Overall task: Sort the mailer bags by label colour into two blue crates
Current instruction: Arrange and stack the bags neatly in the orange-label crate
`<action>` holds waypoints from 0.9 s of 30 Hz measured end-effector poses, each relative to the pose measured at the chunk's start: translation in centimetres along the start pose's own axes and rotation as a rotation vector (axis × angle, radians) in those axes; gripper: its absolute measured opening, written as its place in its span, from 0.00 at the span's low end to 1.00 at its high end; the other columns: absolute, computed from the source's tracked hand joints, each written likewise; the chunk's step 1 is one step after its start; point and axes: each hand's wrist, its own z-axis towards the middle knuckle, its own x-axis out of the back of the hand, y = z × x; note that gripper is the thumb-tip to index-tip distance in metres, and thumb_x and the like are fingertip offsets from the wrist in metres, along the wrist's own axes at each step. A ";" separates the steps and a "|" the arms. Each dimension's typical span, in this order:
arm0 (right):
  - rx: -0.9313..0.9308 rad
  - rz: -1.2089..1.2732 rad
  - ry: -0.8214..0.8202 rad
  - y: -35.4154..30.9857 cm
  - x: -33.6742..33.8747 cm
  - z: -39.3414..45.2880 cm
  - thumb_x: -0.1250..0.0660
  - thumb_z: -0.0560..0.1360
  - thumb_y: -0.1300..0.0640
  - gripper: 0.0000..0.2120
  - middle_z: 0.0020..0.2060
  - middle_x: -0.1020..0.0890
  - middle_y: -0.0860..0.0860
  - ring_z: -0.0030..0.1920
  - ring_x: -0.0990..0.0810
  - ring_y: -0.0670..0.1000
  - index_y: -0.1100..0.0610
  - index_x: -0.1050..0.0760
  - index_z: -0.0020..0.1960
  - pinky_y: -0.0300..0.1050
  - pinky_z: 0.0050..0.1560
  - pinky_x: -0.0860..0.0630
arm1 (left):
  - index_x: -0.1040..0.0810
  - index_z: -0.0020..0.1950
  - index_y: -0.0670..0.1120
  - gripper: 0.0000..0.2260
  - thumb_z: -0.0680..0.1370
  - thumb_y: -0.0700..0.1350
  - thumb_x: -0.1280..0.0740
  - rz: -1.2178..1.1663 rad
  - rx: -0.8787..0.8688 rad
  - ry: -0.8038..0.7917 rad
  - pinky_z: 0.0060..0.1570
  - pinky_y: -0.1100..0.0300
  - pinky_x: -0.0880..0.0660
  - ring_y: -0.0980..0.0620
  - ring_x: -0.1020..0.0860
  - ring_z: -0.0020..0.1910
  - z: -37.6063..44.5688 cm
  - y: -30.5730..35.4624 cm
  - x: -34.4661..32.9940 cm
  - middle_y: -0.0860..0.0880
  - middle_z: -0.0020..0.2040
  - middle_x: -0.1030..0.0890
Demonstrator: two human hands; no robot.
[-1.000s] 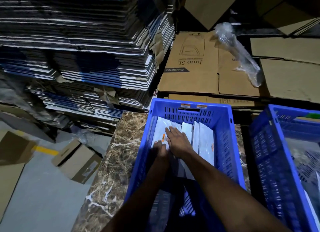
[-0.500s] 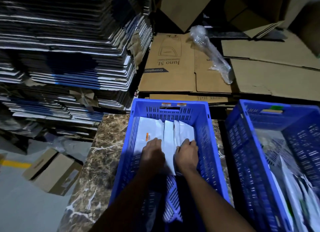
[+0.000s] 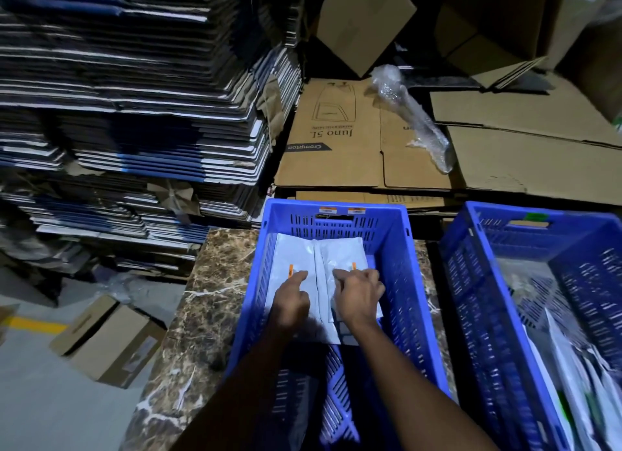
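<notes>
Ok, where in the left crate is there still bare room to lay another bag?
Bare floor shows in the left crate near the person, below the bags. The far end is crowded: bags lie side by side under both hands.

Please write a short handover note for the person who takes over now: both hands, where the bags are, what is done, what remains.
Left hand: flat on the left mailer bag in the left crate, holding nothing.
Right hand: fingers on the right mailer bag; grip unclear.
Both bags show orange labels; this crate carries orange tags on its far rim.
Right crate has a green tag and holds more bags, blurred.
Done: orange bags laid side by side. Left: unclear, no unsorted bags in view.
</notes>
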 end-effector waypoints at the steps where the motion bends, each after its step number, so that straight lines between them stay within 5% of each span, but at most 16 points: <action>1: -0.024 0.053 0.008 0.5 0.0 -0.1 0.32 0.75 0.61 0.15 0.53 0.22 0.54 0.57 0.31 0.59 0.46 0.18 0.58 0.56 0.58 0.31 | 0.29 0.72 0.42 0.25 0.75 0.31 0.42 0.000 -0.001 0.005 0.68 0.68 0.43 0.49 0.33 0.73 -0.1 0.0 -0.1 0.46 0.72 0.29; 5: -0.143 0.225 -0.084 1.9 0.5 0.1 0.26 0.72 0.55 0.25 0.65 0.39 0.57 0.63 0.33 0.60 0.46 0.28 0.68 0.54 0.62 0.26 | 0.28 0.72 0.44 0.25 0.75 0.31 0.42 0.013 -0.002 -0.002 0.67 0.69 0.44 0.49 0.33 0.73 -0.2 -0.2 -0.4 0.46 0.72 0.29; 9: -0.107 0.268 -0.225 2.1 0.5 0.6 0.24 0.69 0.45 0.36 0.65 0.35 0.54 0.67 0.35 0.57 0.47 0.35 0.73 0.52 0.66 0.30 | 0.28 0.71 0.42 0.24 0.75 0.32 0.41 0.039 -0.029 -0.017 0.69 0.67 0.44 0.49 0.33 0.73 -0.3 -0.3 -0.3 0.45 0.72 0.29; 13: 0.085 -0.099 -0.149 1.3 1.0 0.8 0.35 0.75 0.38 0.32 0.73 0.42 0.56 0.72 0.42 0.60 0.43 0.41 0.75 0.58 0.68 0.35 | 0.28 0.71 0.42 0.24 0.75 0.31 0.41 0.036 -0.043 -0.011 0.66 0.73 0.48 0.48 0.34 0.73 -0.3 -0.4 -0.3 0.44 0.73 0.29; 16: 0.301 -0.188 -0.278 1.0 0.7 1.5 0.43 0.80 0.44 0.28 0.80 0.51 0.50 0.78 0.54 0.59 0.40 0.47 0.78 0.66 0.73 0.46 | 0.27 0.69 0.39 0.24 0.74 0.31 0.42 0.051 -0.054 0.015 0.66 0.75 0.51 0.46 0.35 0.74 -0.2 -0.9 -0.5 0.41 0.72 0.30; 21: 0.130 -0.268 -0.402 1.7 -0.3 2.0 0.53 0.82 0.46 0.26 0.80 0.57 0.47 0.79 0.62 0.57 0.42 0.54 0.80 0.65 0.76 0.51 | 0.26 0.67 0.35 0.25 0.71 0.26 0.42 0.031 -0.030 0.045 0.67 0.75 0.51 0.43 0.35 0.74 0.5 -1.3 -0.7 0.38 0.70 0.28; 27: 0.319 -0.283 -0.383 0.5 -1.9 1.0 0.53 0.83 0.46 0.28 0.80 0.62 0.49 0.78 0.66 0.58 0.45 0.58 0.80 0.64 0.77 0.57 | 0.25 0.67 0.36 0.26 0.70 0.25 0.41 0.005 0.019 0.068 0.62 0.82 0.52 0.43 0.33 0.73 1.0 -1.7 -0.9 0.39 0.70 0.28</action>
